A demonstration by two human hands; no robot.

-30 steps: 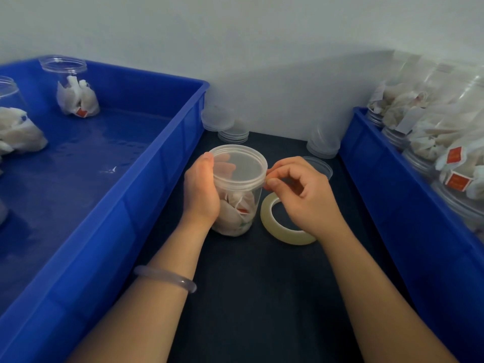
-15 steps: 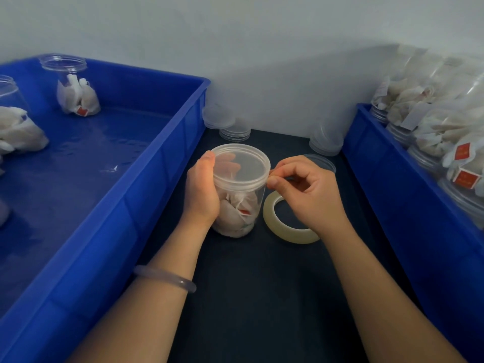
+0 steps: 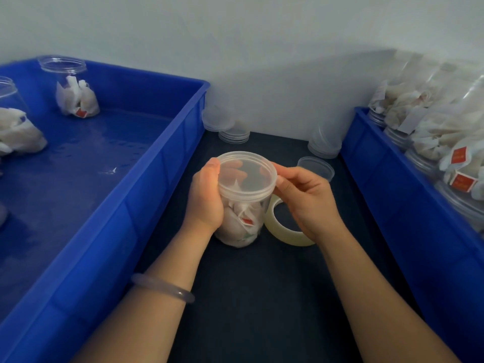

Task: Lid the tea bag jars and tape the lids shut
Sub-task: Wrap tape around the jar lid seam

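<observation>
A clear jar of tea bags (image 3: 242, 224) stands on the dark table between the two bins, with a clear lid (image 3: 247, 175) on top. My left hand (image 3: 207, 200) grips the jar from the left, thumb at the lid's rim. My right hand (image 3: 306, 197) pinches at the lid's right edge with thumb and forefinger; whether it holds tape there I cannot tell. A roll of clear tape (image 3: 284, 226) lies flat just right of the jar, partly under my right hand.
A big blue bin (image 3: 146, 179) on the left holds open jars of tea bags (image 3: 74, 93). A second blue bin (image 3: 387, 179) on the right is full of tea bag jars (image 3: 445, 158). Stacks of spare lids (image 3: 233, 133) and a loose lid (image 3: 315, 167) lie by the wall.
The right hand's pinching fingers have stayed at the lid's right edge and shifted slightly upward. The left hand keeps its grip on the jar.
</observation>
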